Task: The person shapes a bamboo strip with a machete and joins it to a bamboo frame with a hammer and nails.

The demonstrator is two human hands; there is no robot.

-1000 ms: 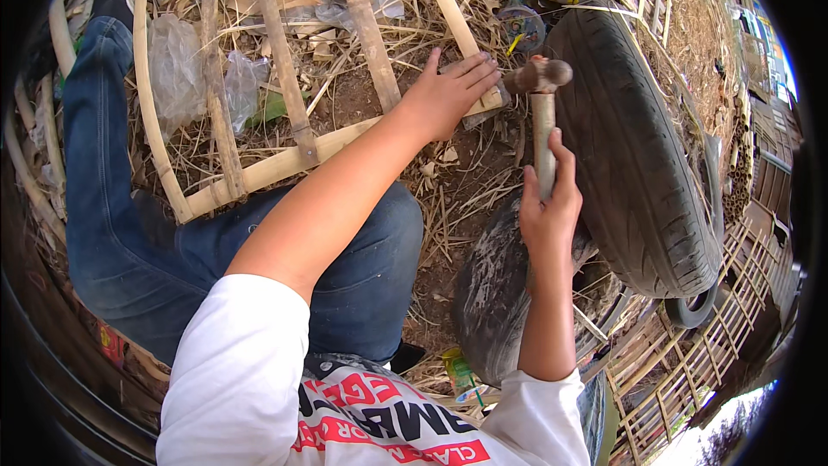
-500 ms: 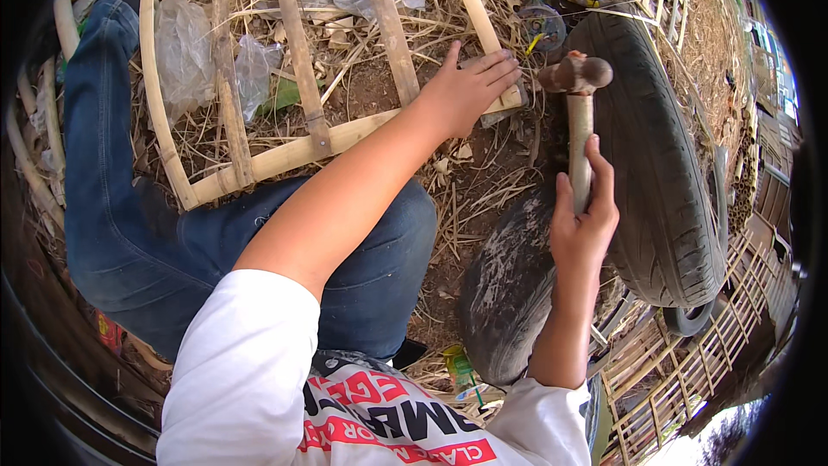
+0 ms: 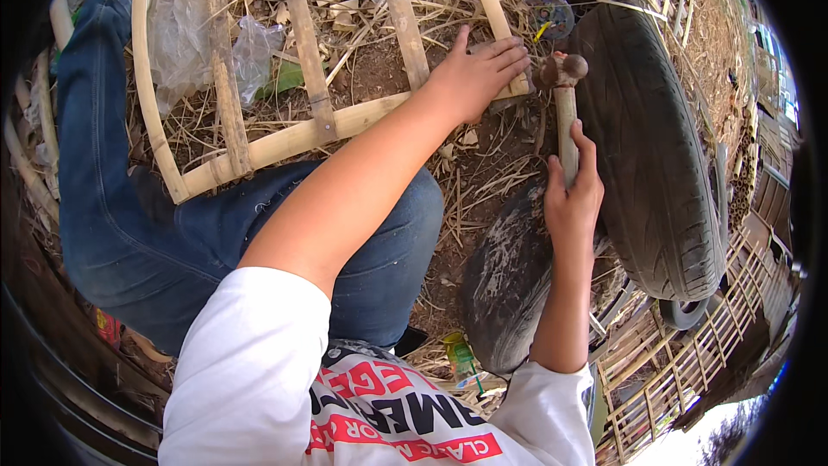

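My right hand (image 3: 573,185) is wrapped round the pale wooden handle of a ball-peen hammer (image 3: 565,73). Its brown, rusty-looking head points up, beside the large tyre and a little right of the frame's corner. My left hand (image 3: 479,78) lies over the right corner of a bamboo frame (image 3: 285,142), fingers stretched out and thumb apart. Part of that corner is hidden under the palm. Slats run away from me from the frame's near rail, whose left part lies by my bent leg.
A large black tyre (image 3: 647,155) stands at the right, with a dusty, dark rounded thing (image 3: 509,280) close by. Clear plastic bags (image 3: 179,43) and dry straw lie beneath the slats. More bamboo lattice (image 3: 690,371) spreads at lower right.
The hammer and my right hand have shifted slightly left, toward the frame's corner. My left hand stays on the corner, which sits slightly higher and further right in the picture.
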